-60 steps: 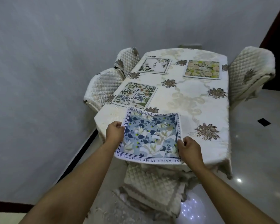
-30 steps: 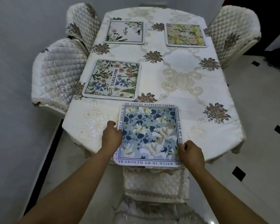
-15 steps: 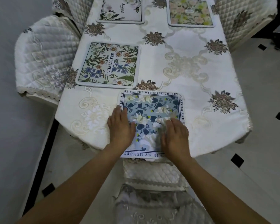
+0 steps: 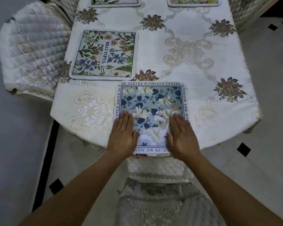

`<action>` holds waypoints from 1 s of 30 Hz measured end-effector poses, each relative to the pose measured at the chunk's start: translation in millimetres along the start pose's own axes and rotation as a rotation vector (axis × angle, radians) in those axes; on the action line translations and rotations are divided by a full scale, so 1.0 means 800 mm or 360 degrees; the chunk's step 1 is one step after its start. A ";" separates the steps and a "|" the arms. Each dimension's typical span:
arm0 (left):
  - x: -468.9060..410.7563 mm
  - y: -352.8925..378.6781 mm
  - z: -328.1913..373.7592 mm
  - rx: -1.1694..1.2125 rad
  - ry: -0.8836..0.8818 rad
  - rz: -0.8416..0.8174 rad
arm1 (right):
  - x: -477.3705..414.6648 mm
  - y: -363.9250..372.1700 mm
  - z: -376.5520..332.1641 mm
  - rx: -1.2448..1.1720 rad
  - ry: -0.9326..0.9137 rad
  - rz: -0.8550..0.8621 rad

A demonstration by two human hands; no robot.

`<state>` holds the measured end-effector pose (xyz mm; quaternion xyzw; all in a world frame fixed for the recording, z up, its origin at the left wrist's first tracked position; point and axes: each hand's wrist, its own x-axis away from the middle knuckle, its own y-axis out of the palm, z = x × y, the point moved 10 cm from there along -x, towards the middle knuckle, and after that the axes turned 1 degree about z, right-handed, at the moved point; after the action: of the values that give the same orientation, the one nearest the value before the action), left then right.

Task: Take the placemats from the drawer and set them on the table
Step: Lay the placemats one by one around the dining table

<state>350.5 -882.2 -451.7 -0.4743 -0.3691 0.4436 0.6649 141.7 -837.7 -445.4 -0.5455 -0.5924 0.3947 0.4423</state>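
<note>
pressing flat now, your left hand (image 4: 123, 134) and right hand (image 4: 182, 136) lie open, fingers straight, on the near half of the square blue floral placemat (image 4: 152, 101); a second ago they pinched its side edges. it now rests on the white cloth-covered desk (image 4: 186, 46), so this one looks set. beyond it lies the square green-flowered placemat (image 4: 104, 53).

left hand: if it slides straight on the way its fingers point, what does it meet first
The left hand lies flat on the blue placemat; past that mat's far edge it would probably meet the near right corner of the BEAUTIFUL placemat first.
</note>
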 end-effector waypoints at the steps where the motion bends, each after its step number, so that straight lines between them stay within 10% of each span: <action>1: 0.005 -0.002 -0.007 0.0011 0.0002 0.0005 | 0.004 -0.004 0.018 0.0006 0.0044 -0.0010; 20: -0.223 -0.016 0.020 -0.0147 0.0170 -0.0010 | -0.228 0.007 -0.073 0.0150 -0.0356 -0.0138; 30: -0.178 -0.020 -0.028 -0.0130 0.0282 -0.0062 | -0.194 -0.036 0.075 0.0015 0.0106 0.0021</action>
<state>327.2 -1025.5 -452.5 -0.5311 -0.3356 0.3714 0.6836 78.2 -994.0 -450.5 -0.5600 -0.5720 0.3821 0.4618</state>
